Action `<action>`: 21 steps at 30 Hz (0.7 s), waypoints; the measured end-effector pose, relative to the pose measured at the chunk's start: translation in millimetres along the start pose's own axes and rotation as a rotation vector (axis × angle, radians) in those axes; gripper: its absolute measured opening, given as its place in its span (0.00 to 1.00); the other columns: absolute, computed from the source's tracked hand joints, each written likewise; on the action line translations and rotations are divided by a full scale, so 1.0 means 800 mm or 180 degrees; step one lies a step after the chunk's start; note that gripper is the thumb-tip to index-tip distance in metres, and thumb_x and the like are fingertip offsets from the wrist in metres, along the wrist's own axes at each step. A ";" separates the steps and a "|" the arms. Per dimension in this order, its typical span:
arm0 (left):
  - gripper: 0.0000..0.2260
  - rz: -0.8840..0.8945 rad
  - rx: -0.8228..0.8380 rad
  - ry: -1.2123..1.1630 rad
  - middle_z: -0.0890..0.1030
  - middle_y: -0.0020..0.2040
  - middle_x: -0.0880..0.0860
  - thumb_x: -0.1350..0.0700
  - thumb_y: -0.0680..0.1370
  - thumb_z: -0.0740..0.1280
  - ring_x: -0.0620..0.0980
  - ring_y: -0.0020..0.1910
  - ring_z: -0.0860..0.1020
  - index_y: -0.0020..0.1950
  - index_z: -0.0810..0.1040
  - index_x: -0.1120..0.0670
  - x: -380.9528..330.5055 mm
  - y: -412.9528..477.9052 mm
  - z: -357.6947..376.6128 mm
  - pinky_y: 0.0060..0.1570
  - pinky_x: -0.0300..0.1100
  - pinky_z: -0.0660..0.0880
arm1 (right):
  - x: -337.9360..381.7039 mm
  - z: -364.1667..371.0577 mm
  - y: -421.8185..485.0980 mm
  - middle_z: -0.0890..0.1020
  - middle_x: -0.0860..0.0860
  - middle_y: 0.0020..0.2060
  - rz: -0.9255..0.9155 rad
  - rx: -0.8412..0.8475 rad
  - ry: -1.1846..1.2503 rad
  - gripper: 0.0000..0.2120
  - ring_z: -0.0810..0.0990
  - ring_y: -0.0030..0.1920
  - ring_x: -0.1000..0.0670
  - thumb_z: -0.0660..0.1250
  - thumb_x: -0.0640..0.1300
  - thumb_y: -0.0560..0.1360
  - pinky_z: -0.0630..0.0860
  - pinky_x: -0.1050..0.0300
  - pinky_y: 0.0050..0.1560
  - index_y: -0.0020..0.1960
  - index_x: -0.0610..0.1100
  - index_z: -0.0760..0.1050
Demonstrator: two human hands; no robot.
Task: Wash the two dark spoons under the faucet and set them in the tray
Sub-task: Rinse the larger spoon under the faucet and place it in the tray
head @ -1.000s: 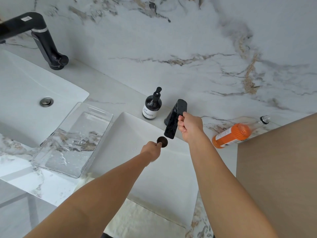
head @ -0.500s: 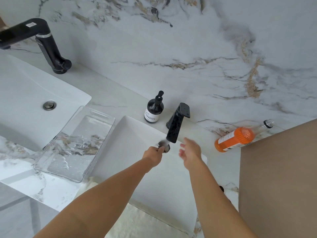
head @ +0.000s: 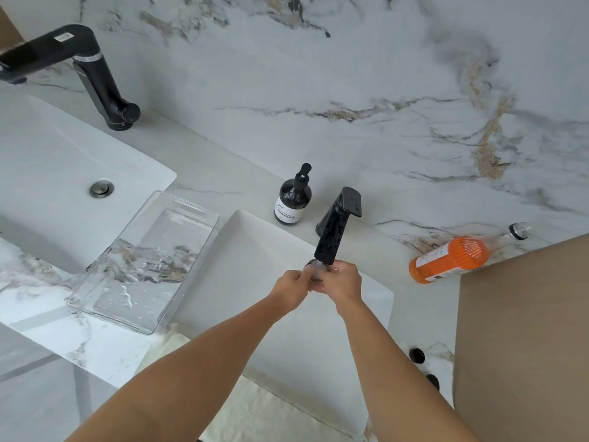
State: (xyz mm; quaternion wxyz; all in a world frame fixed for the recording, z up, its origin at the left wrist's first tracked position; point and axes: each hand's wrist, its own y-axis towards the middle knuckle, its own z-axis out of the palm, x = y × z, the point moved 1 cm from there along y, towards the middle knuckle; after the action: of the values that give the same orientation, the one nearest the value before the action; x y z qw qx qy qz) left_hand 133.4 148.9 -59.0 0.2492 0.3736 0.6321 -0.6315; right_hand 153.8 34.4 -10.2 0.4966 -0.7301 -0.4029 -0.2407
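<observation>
One dark spoon sits right under the spout of the black faucet, with water running over its round bowl. My left hand grips the spoon from the left. My right hand meets it from the right, fingers curled onto the same spoon. Most of the spoon is hidden by my fingers. Both hands hover over the white sink. The clear plastic tray lies left of this sink, wet, with no spoon in it.
A dark soap pump bottle stands behind the sink. An orange bottle lies on its side at the right, by a brown panel. Two small dark round shapes rest on the counter near that panel. A second black faucet and basin are at the far left.
My right hand left the faucet handle and came down onto the spoon held by my left hand. Water now runs over the spoon.
</observation>
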 end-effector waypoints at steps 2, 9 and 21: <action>0.25 -0.0195 -0.0156 0.0309 0.72 0.30 0.51 0.35 0.78 0.56 0.53 0.29 0.69 0.31 0.68 0.54 -0.006 0.004 0.001 0.32 0.40 0.66 | 0.000 -0.003 -0.002 0.86 0.46 0.34 -0.0093 -0.0200 -0.0311 0.06 0.86 0.29 0.47 0.73 0.47 0.72 0.84 0.56 0.36 0.38 0.47 0.82; 0.08 -0.0295 0.0692 -0.0875 0.65 0.32 0.51 0.57 0.81 0.57 0.46 0.25 0.58 0.42 0.68 0.54 -0.024 0.011 0.004 0.28 0.40 0.55 | 0.045 -0.048 -0.016 0.76 0.51 0.64 -0.0775 -0.0817 -0.0426 0.27 0.78 0.63 0.47 0.63 0.34 0.73 0.76 0.48 0.63 0.71 0.46 0.68; 0.06 -0.0110 0.0860 -0.1573 0.81 0.43 0.53 0.63 0.80 0.63 0.49 0.33 0.74 0.49 0.78 0.54 -0.035 0.012 -0.007 0.36 0.39 0.68 | 0.109 -0.055 -0.031 0.60 0.48 0.79 -0.2110 -0.0182 -0.2495 0.30 0.50 0.80 0.48 0.53 0.29 0.76 0.59 0.51 0.77 0.78 0.40 0.57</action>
State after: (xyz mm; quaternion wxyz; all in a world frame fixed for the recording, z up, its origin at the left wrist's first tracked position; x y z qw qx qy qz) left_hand 158.7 149.1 -42.7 0.3329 0.2272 0.4684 -0.7862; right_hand 184.6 28.6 85.9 0.1851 -0.6119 -0.7618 -0.1044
